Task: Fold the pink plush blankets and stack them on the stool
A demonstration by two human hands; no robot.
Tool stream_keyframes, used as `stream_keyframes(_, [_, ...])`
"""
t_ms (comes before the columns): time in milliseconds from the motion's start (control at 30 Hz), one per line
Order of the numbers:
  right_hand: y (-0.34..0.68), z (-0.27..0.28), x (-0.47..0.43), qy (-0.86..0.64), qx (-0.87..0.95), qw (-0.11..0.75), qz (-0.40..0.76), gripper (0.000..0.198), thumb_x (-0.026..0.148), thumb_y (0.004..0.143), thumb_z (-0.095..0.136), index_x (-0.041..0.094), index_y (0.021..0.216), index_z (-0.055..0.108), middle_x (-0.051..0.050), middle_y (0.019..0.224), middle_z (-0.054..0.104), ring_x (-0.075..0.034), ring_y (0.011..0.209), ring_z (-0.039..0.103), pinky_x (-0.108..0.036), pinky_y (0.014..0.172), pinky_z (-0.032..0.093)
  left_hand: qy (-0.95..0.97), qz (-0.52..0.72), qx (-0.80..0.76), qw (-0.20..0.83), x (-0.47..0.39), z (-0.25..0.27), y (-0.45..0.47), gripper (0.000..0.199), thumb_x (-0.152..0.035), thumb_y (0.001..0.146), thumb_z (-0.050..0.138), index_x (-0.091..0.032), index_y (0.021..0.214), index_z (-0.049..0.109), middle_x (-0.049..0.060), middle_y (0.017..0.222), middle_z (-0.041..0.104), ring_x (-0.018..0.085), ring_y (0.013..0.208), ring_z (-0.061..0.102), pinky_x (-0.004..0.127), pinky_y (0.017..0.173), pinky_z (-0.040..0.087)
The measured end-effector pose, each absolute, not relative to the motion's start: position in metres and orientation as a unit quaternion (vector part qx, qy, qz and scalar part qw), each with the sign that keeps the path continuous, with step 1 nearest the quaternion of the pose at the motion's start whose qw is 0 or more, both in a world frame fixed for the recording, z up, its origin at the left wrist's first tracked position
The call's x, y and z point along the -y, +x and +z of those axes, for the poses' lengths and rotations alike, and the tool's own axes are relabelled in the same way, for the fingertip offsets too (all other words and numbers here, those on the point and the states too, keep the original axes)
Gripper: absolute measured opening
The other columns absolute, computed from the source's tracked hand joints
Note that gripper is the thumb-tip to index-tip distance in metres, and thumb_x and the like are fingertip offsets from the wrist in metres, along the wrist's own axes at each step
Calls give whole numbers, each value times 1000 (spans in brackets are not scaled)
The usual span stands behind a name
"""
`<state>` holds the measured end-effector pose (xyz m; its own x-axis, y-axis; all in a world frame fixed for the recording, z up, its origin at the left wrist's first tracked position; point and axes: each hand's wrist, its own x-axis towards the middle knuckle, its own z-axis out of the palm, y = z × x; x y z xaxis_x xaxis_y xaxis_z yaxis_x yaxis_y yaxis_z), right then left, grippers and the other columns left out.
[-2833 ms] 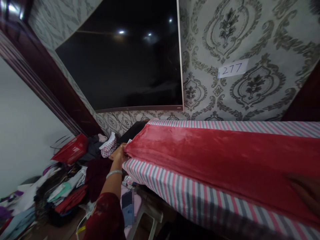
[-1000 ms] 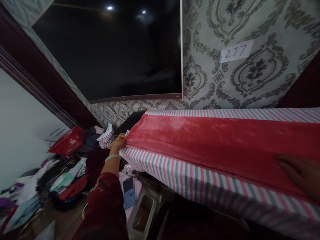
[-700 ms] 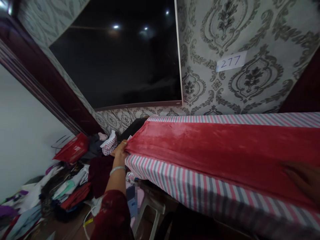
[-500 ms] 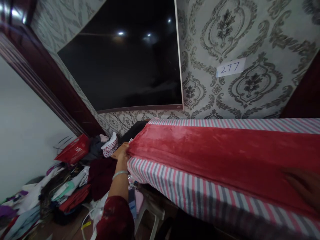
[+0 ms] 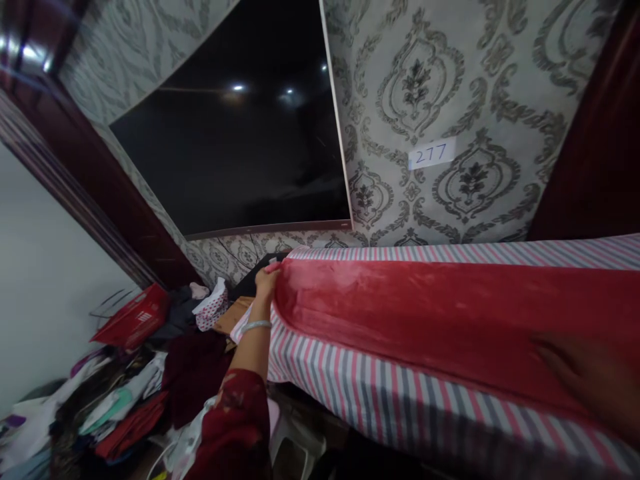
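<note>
We see dimly, lamplight glinting white in the television [image 5: 240,153]. Left of the television, glare flares across dark trim [image 5: 45,97]; below it to the right, striped cloth [image 5: 380,397] sinks into shadow and the right hand [image 5: 587,380] looks blurred.

The blanket [image 5: 400,300] lies on a sheet [image 5: 360,380]. Behind the blanket are the wall [image 5: 465,80], TV [image 5: 240,153] and label [image 5: 433,153]; left of it, the basket [image 5: 135,317] and clothes [image 5: 195,373]; before its left end, a stool [image 5: 307,437].

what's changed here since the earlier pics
The left hand has moved toward the wall, drawing the near left corner of the red cloth with it, so more of the striped cover shows there. The right hand stays over the red cloth.
</note>
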<state>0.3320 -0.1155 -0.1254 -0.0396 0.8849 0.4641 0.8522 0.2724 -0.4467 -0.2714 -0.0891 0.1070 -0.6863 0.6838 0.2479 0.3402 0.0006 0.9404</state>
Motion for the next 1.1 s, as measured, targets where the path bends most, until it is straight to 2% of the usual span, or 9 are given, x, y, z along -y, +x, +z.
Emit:
stream_keyframes(100, [326, -121, 116, -601, 716, 355, 19, 50, 59, 86, 42, 24, 97, 76, -16, 108, 77, -35, 102, 71, -53, 93, 56, 458, 534, -694, 151, 63, 119, -212, 19, -14, 86, 72, -13, 105, 70, 8, 110, 72, 24, 110, 66, 38, 98, 52])
stream_keyframes(167, [324, -121, 116, -600, 713, 362, 19, 49, 58, 87, 42, 24, 95, 76, -16, 107, 77, -35, 101, 71, -52, 93, 56, 513, 500, -681, 149, 60, 112, -160, 18, -4, 78, 71, -15, 92, 71, 7, 98, 74, 24, 107, 68, 33, 97, 49])
stream_keyframes(300, [319, -116, 118, -599, 708, 373, 15, 45, 54, 87, 42, 24, 96, 75, -15, 107, 77, -34, 101, 71, -51, 93, 55, 746, 306, -586, 78, 97, 53, -68, 25, -4, 81, 57, -17, 101, 65, 11, 101, 74, 25, 96, 69, 34, 88, 51])
stream_keyframes(400, [313, -106, 124, -597, 710, 373, 9, 45, 53, 89, 42, 23, 96, 75, -16, 106, 76, -33, 100, 71, -49, 92, 56, 835, 210, -502, 79, 136, -3, -36, 25, -3, 77, 53, -18, 95, 62, 12, 101, 73, 26, 99, 68, 37, 91, 52])
stream_keyframes(533, [309, -97, 129, -605, 709, 362, 14, 45, 52, 88, 42, 22, 94, 75, -17, 105, 76, -33, 100, 71, -49, 92, 56, 845, 226, -483, 50, 156, -40, -36, 35, -3, 73, 55, -18, 103, 60, 15, 125, 67, 29, 121, 59, 45, 108, 45])
stream_keyframes(733, [303, -84, 117, -624, 661, 412, 56, 39, 49, 82, 48, 22, 94, 74, -14, 103, 77, -34, 98, 72, -51, 91, 56, 780, 355, -502, 118, 145, -27, -45, 23, -6, 79, 51, -20, 97, 59, 6, 93, 70, 22, 87, 65, 34, 82, 51])
stream_keyframes(833, [268, -63, 103, -607, 612, 469, 193, 34, 45, 83, 55, 22, 101, 72, -11, 104, 77, -29, 93, 73, -44, 85, 59, 753, 425, -486, 126, 145, -18, -45, 26, -9, 83, 50, -19, 105, 61, 6, 95, 71, 21, 87, 66, 33, 81, 51])
stream_keyframes(967, [195, -32, 79, -538, 474, 449, 534, 33, 35, 90, 61, 19, 118, 64, -10, 95, 75, -19, 73, 73, -32, 69, 60, 786, 392, -469, 96, 149, -20, -47, 32, -7, 79, 53, -18, 107, 62, 9, 100, 73, 24, 91, 68, 38, 84, 54])
stream_keyframes(1100, [144, -18, 48, -501, 394, 431, 639, 30, 33, 96, 60, 19, 123, 58, -3, 74, 69, -14, 57, 65, -25, 59, 56, 818, 356, -450, 41, 154, -34, -51, 35, -5, 76, 52, -18, 106, 63, 12, 106, 74, 26, 98, 70, 42, 88, 57])
